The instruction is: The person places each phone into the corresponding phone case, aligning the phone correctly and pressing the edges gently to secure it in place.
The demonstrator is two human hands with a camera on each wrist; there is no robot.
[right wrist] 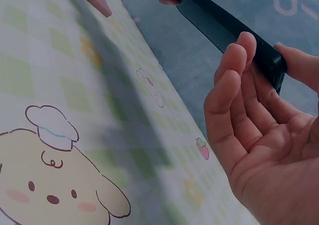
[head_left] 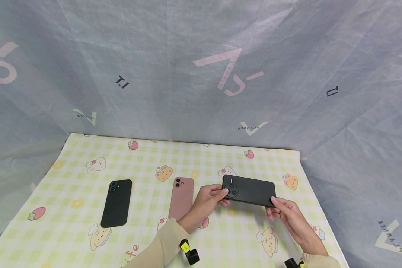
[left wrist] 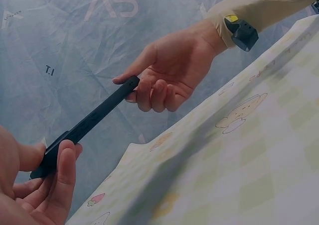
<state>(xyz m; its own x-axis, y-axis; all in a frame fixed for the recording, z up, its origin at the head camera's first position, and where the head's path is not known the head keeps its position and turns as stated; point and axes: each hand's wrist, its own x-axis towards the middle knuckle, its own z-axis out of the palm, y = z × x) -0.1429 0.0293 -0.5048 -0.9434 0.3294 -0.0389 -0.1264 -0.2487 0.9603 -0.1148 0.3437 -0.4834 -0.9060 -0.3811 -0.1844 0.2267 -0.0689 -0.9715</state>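
Spanning the gap between both hands, the dark phone [head_left: 249, 190] sat in the lower middle-right of the head view, lifted clear of the checked tablecloth [head_left: 70, 156], with its camera cluster toward the left hand [head_left: 208, 201]. Its long axis ran left to right across the frame, dipping slightly toward the right end, so each hand met 1 short end and neither was nearer than the other. The left hand pinched the camera end, thumb on the back by the lenses and fingers curled beneath; the left wrist view showed that thumb [left wrist: 64, 165] pressed on the thin edge. The right hand [head_left: 289, 216] grasped the opposite end, at the lower right corner of the phone. In the right wrist view its fingertips [right wrist: 238, 51] wrapped over 1 face and the thumb closed on the other, palm open below, a light pinch rather than a full clench. Seen edge-on from the left wrist camera, the phone slanted from lower left up to the right hand's fingers near the frame's centre.

2 more phones lay flat on the cloth in the lower left of the head view: a black phone [head_left: 117, 203] and a pink phone [head_left: 181, 198], the pink one just beside the left wrist.
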